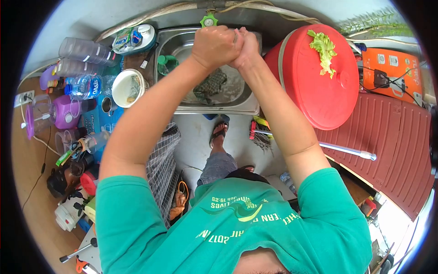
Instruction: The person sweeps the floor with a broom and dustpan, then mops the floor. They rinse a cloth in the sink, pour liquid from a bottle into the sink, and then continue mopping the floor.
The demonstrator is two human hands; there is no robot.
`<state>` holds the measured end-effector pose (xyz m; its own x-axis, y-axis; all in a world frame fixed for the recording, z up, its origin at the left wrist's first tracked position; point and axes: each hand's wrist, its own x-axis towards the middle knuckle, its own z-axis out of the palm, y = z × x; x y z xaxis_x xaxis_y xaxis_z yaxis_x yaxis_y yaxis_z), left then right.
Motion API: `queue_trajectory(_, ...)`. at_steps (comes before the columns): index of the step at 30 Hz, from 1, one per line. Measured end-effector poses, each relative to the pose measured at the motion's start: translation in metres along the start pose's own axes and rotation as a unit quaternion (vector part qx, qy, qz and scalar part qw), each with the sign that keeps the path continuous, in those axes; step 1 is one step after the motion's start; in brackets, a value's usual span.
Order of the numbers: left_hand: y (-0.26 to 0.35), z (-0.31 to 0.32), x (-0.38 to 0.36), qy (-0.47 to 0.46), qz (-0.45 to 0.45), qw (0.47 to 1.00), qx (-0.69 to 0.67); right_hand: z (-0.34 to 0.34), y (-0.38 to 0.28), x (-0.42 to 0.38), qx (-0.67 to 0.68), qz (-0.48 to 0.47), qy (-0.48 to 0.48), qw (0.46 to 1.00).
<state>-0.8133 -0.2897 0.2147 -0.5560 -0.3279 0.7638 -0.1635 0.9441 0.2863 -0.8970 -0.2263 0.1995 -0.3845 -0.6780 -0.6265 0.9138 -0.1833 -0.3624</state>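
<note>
Over the far part of the steel sink [228, 109], my left hand [215, 44] is closed in a fist, knuckles up. Pressed against its side is my right hand [247, 49], with its fingers curled in. Whatever lies between or inside the hands, if anything, is hidden. Just beyond them sits a tap with a green handle [209, 21]. Below the hands a dark, wet, crumpled cloth [211, 86] lies in the basin. A green translucent plastic container [168, 64] stands at the basin's left side.
Right of the sink stands a big red lidded tub [315, 82] with a leafy green piece [324, 52] on its lid. At left are a white bucket [129, 89], a water bottle [84, 86] and a purple blender [66, 112]. A broom head [261, 134] rests below the sink.
</note>
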Motion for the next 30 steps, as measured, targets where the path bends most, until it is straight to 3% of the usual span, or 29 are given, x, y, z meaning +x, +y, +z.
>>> queue_trajectory(3,-0.002,-0.014,0.017,-0.036,0.211,0.976,0.048,-0.005,-0.007,0.010,0.004,0.047,-0.048,0.998)
queue_trajectory(5,-0.006,-0.012,0.023,-0.042,0.233,0.971,0.033,-0.005,-0.015,0.014,0.008,0.094,-0.147,0.985)
queue_trajectory(6,-0.008,-0.011,0.026,-0.045,0.257,0.965,0.020,-0.006,-0.019,0.016,0.010,0.092,-0.145,0.985)
queue_trajectory(8,-0.008,-0.014,0.031,-0.062,0.294,0.954,-0.007,-0.011,-0.024,0.023,0.035,0.202,-0.260,0.944)
queue_trajectory(10,-0.008,-0.016,0.034,-0.080,0.331,0.940,-0.032,-0.013,-0.019,0.023,-0.010,0.183,-0.257,0.949)
queue_trajectory(12,-0.010,-0.017,0.036,-0.143,0.423,0.894,-0.043,-0.011,-0.014,0.020,-0.087,0.158,-0.241,0.954)
queue_trajectory(21,-0.012,-0.021,0.022,-0.191,0.492,0.842,-0.111,-0.015,-0.005,0.015,-0.198,0.173,-0.148,0.953)
queue_trajectory(28,-0.027,-0.017,0.003,-0.234,0.480,0.831,-0.157,-0.020,0.006,0.021,-0.236,0.180,-0.102,0.949)
queue_trajectory(30,-0.032,-0.017,-0.002,-0.266,0.429,0.842,-0.191,-0.021,0.008,0.023,-0.241,0.182,-0.095,0.949)
